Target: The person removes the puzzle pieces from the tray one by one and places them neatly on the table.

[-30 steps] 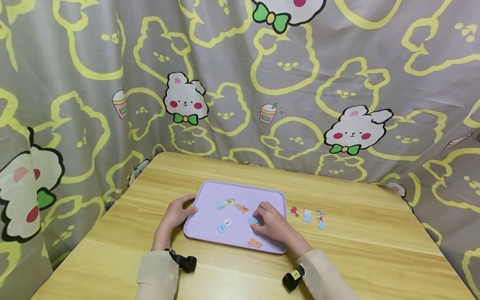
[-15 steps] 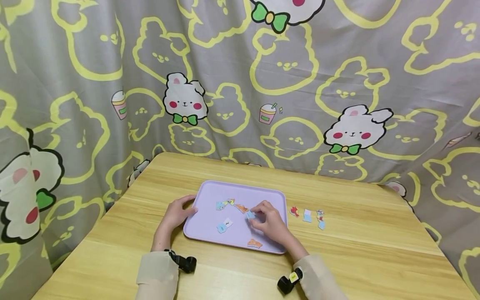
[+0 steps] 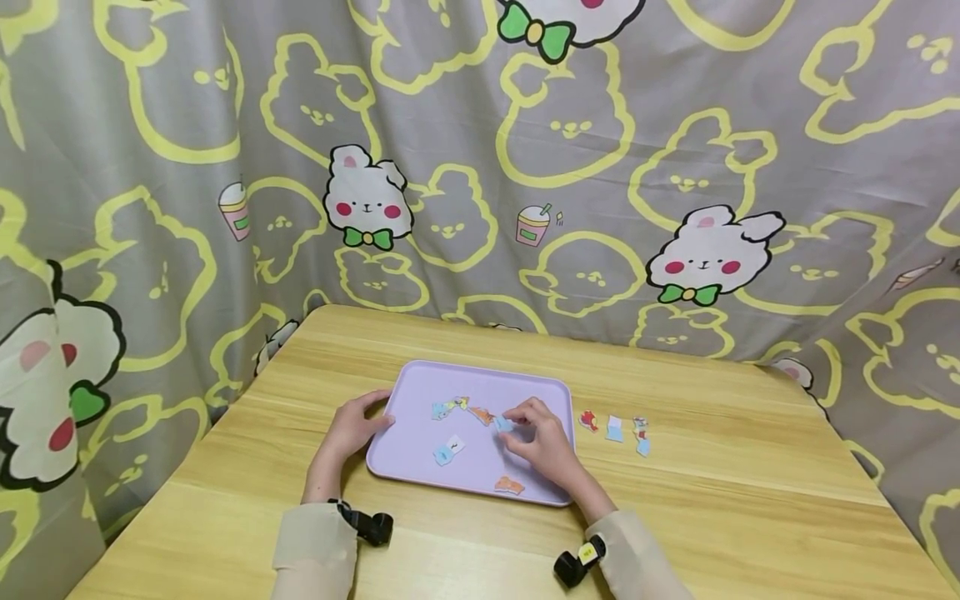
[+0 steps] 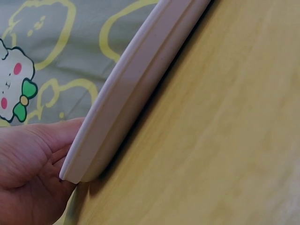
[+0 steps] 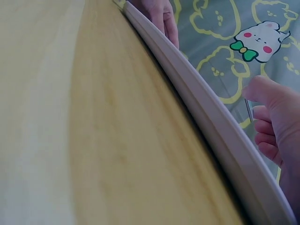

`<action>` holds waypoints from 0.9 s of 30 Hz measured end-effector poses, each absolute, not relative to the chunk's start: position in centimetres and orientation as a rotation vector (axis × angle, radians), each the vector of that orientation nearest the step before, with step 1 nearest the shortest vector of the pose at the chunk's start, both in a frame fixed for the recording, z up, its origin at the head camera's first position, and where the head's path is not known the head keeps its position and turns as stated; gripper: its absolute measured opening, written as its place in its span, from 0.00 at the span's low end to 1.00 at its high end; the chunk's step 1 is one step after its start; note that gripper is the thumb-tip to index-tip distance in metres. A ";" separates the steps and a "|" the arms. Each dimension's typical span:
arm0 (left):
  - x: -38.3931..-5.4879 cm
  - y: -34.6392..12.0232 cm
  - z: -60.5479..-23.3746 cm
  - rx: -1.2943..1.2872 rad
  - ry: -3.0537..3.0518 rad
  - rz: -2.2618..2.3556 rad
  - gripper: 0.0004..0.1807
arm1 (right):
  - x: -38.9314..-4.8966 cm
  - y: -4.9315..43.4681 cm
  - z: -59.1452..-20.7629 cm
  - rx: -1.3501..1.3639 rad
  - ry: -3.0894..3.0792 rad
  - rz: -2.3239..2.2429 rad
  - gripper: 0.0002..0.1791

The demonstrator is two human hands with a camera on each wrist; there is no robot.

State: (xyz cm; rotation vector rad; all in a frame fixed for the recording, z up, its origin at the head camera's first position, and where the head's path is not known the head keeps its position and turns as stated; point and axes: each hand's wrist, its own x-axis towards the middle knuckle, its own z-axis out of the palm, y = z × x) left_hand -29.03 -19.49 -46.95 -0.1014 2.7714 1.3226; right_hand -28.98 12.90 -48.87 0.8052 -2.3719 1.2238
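My right hand (image 3: 546, 442) is over the right part of the lilac tray (image 3: 480, 372). Between its thumb and fingers it pinches a light blue jigsaw puzzle piece (image 3: 502, 424), beside an orange piece (image 3: 481, 415). From the right wrist, the pinched piece (image 5: 248, 110) appears edge-on as a thin sliver. My left hand (image 3: 353, 426) grips the tray's left edge, thumb at the rim; the left wrist view shows the hand (image 4: 33, 164) against the tray's outer wall (image 4: 122, 93). A blue and yellow joined pair (image 3: 450, 407) lies left of the orange piece.
Lower on the tray are a blue-and-white piece (image 3: 448, 451) and an orange piece (image 3: 509, 485). Right of the tray, on the wooden table (image 3: 720, 475), lie a red piece (image 3: 588, 421), a white-and-blue piece (image 3: 615, 429) and a multicoloured piece (image 3: 641, 436). A patterned curtain (image 3: 450, 317) hangs behind.
My right hand has shifted the light blue piece slightly left and away from me, up to the orange piece. Over the last half second it barely moves. The left hand stays on the tray.
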 end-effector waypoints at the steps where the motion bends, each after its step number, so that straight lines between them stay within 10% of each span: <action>1: -29.0 -19.5 -47.0 -0.102 2.770 1.324 0.28 | -29.0 13.0 -48.8 0.803 -2.372 1.220 0.14; 27: -29.0 -19.4 -46.9 -0.100 2.771 1.295 0.28 | -29.3 17.4 -48.6 0.614 -2.381 1.137 0.16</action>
